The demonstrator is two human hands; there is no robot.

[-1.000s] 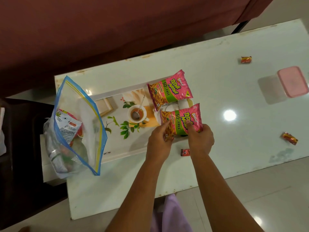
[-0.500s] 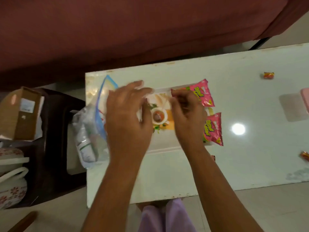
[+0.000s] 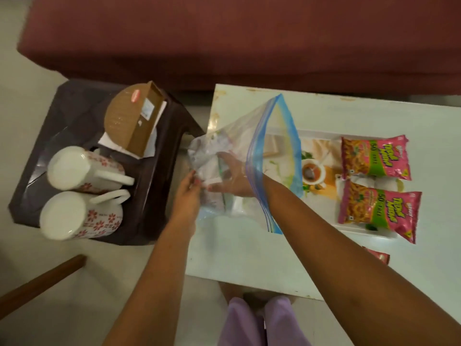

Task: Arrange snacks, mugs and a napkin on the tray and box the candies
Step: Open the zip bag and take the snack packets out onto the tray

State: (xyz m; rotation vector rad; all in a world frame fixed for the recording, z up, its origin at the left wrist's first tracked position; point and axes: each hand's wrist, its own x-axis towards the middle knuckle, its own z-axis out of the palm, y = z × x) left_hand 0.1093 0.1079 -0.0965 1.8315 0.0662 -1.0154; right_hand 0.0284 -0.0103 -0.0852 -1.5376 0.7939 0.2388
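- Clear plastic with a blue zip edge: the zip bag (image 3: 239, 171) lies on the left end of the white bench (image 3: 249, 255), its mouth gaping open toward the tray.
- My right hand (image 3: 228, 177) is inside the zip bag, seen through the plastic, fingers spread among the packets in there; I cannot tell whether it grips any of them.
- My left hand (image 3: 187, 196) is outside the bag at its closed end, fingers pinched on the plastic, holding it in place.
- What the bag holds is blurred and crumpled; I cannot name the items.
- The tray (image 3: 321, 143), printed with a tea cup and leaves, sits on the bench just right of the bag, partly under its open mouth.
- Two pink snack packets lie on the right part of the tray: the far snack packet (image 3: 375, 157) and the near snack packet (image 3: 379, 211), side by side, the near one overhanging the tray's front edge.
- A small red candy (image 3: 379, 255) lies on the bench in front of the tray, partly hidden by my right forearm.
- Left of the bench, a dark stool (image 3: 154, 196) carries two white mugs with red flowers, the far mug (image 3: 82, 168) and the near mug (image 3: 77, 217), both on their sides and touching.
- Behind the mugs on the stool stands a brown cardboard box (image 3: 134, 121) over white paper.
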